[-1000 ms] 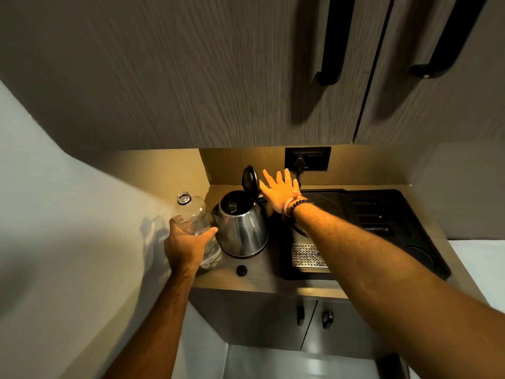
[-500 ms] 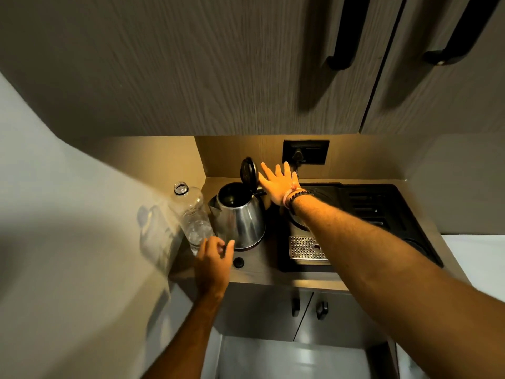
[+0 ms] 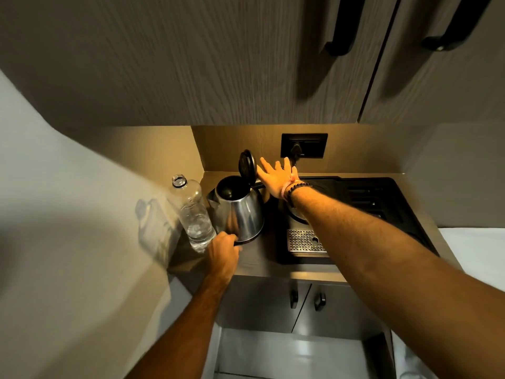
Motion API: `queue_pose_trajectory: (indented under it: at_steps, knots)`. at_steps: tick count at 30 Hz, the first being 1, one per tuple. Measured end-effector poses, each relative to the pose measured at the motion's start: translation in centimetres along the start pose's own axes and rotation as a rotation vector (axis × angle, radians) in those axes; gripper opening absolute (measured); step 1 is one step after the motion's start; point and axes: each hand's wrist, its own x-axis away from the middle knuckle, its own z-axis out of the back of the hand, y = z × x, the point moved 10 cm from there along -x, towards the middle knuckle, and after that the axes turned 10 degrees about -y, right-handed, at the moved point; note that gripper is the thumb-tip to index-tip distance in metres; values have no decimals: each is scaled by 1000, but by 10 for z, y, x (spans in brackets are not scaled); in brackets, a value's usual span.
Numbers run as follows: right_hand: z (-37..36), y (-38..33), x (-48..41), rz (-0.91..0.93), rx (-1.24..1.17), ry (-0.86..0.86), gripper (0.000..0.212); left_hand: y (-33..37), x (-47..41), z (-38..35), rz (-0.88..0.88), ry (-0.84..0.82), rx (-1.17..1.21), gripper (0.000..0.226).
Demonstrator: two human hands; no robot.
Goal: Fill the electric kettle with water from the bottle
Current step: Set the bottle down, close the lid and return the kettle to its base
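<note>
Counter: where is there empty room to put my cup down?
Bare counter runs along the front edge, between the left hand and the black tray. The back left corner is crowded: bottle and open kettle stand close together, with the right hand behind the lid. The tray fills the right side.

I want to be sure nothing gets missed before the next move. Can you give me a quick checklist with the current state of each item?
1. Kettle lid open: ok, it stands upright.
2. Bottle uncapped: ok, the neck is open.
3. Bottle standing on the counter: ok, beside the kettle.
4. Water level in the kettle: cannot tell, the inside is dark.
5. Left hand free: cannot tell, fingers curled at the kettle's base, cap hidden.
6. Right hand clear of the kettle mouth: ok, open behind the lid.
</note>
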Motion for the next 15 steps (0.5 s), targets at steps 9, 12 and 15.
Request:
queue_pose_trajectory:
  at_steps: [9, 12, 15]
  knots:
    - [-1, -2, 1, 10, 30, -7, 100, 33, 56, 185, -220, 636, 131, 33]
    - [0, -1, 1, -1, 25, -4, 100, 32, 68, 225, -241, 809, 178, 27]
    - [-1, 0, 0, -10, 13, -11, 94, 16, 58, 235, -154, 775, 225, 24]
